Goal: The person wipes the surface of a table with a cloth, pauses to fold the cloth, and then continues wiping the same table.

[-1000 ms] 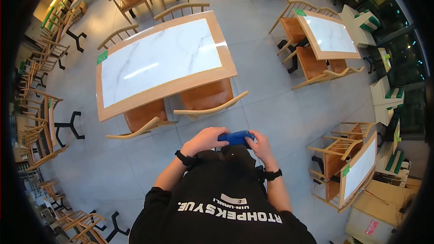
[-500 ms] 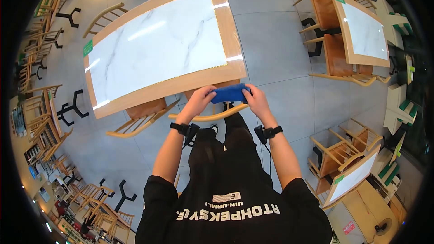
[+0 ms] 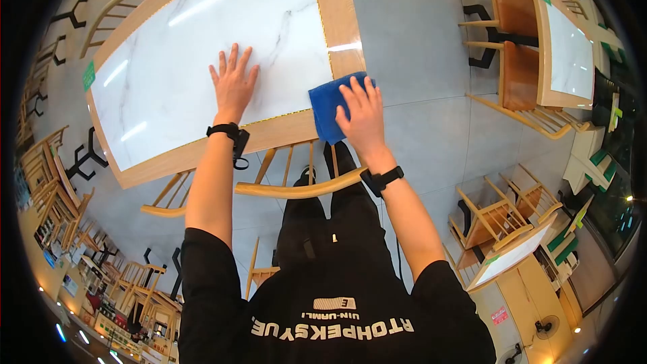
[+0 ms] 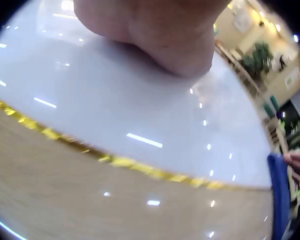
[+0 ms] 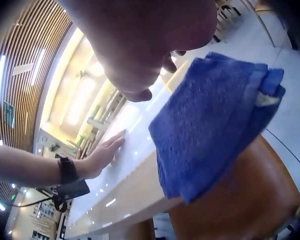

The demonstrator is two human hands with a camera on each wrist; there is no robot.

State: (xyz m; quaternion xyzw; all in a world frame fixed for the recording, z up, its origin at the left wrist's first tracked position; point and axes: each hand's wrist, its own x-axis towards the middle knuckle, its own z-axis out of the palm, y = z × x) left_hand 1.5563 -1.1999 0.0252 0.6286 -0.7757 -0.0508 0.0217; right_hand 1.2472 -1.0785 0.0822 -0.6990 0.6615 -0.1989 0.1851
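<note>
A folded blue cloth [image 3: 326,109] lies over the near right corner of a wood-edged table [image 3: 340,23]. Part of it hangs past the edge in the right wrist view. On top of the cloth, my right hand [image 3: 364,120] rests with its fingers extended. Further left, my left hand [image 3: 234,89] is spread with its palm down on the white marble-patterned tabletop [image 3: 202,61]. Nothing shows in its grasp. In the left wrist view, the heel of that hand is close over the white surface, behind a gold strip [image 4: 120,161] bordering the wooden rim.
A wooden chair [image 3: 303,190] with a curved backrest stands between my body and the table. Another chair [image 3: 164,210] is at the near left. More tables, such as one at the right [image 3: 573,54], have chairs around them.
Both hands were holding the cloth in front of my body. Now it is down on the table corner under the right hand, and the left hand has let go and moved left onto the tabletop.
</note>
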